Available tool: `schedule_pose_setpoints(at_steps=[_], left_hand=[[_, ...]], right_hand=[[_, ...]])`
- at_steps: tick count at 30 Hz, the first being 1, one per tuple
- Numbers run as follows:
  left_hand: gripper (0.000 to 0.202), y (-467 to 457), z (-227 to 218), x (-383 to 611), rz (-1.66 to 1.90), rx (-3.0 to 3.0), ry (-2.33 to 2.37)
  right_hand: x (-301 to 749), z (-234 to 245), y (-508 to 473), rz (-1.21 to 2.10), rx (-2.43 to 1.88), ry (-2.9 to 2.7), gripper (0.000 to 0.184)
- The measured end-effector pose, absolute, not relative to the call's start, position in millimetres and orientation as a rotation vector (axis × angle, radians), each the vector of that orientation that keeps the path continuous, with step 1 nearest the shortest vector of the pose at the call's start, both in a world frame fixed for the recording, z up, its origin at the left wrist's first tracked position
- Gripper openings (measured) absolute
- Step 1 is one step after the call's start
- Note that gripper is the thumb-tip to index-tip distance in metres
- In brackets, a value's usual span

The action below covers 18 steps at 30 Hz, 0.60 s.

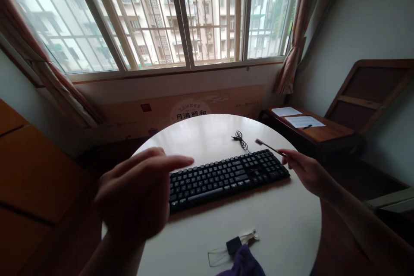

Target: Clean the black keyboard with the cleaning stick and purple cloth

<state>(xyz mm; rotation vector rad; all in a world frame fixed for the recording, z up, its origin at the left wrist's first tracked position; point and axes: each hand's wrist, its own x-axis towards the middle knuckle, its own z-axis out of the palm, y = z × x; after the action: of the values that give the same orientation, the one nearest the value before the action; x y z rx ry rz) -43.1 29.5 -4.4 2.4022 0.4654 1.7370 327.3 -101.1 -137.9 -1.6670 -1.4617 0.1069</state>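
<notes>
A black keyboard [223,177] lies across the white round table, its left end hidden behind my left hand [136,194]. That hand is raised close to the camera, above the keyboard's left side. Its index finger stretches to the right; the other fingers are mostly hidden, and nothing shows in its grip. On the far right, my right hand [300,166] pinches a toothbrush [268,145] by the end of its handle. The brush head points left, over the table beyond the keyboard's right end. A coiled black cable [239,140] lies behind the keyboard.
Near the front of the table [278,233] lie a small dark square piece [233,246] with thin wire loops and a purple cloth [244,263]. To the right, a wooden stand [336,131] bears papers [304,121] and a pen [307,127]. A barred window [190,21] is ahead.
</notes>
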Motion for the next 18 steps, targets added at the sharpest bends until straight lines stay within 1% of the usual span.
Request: schedule_pose_setpoints(at_steps=[1, 2, 6, 9, 14, 18], left_hand=[[0.024, 50.6, -6.9, -33.9, 1.78, 2.457, 0.447], [0.024, 71.5, -13.6, -26.8, 1.708, 2.535, 0.519], [0.031, 137.5, -64.0, -18.1, 1.157, 2.631, 1.007], [0.032, 160.9, -93.5, -20.8, 0.731, 2.691, 1.069], [0.038, 177.8, -106.5, -24.9, 0.394, 2.618, 1.087], [0.04, 191.7, -110.4, -32.7, 0.256, 2.553, 1.131]], right_hand=[[336.1, -131.2, -94.4, 0.124, -1.719, -1.537, 0.038], [343.5, -125.2, -86.5, 0.14, -1.772, -1.599, 0.038], [359.7, -107.8, -46.3, 0.225, -1.886, -1.792, 0.036], [363.9, -99.6, -13.9, 0.327, -1.922, -1.922, 0.037], [369.0, -95.4, 27.4, 0.691, -1.943, -2.097, 0.043], [369.8, -97.2, 43.4, 0.781, -1.922, -2.182, 0.04]])
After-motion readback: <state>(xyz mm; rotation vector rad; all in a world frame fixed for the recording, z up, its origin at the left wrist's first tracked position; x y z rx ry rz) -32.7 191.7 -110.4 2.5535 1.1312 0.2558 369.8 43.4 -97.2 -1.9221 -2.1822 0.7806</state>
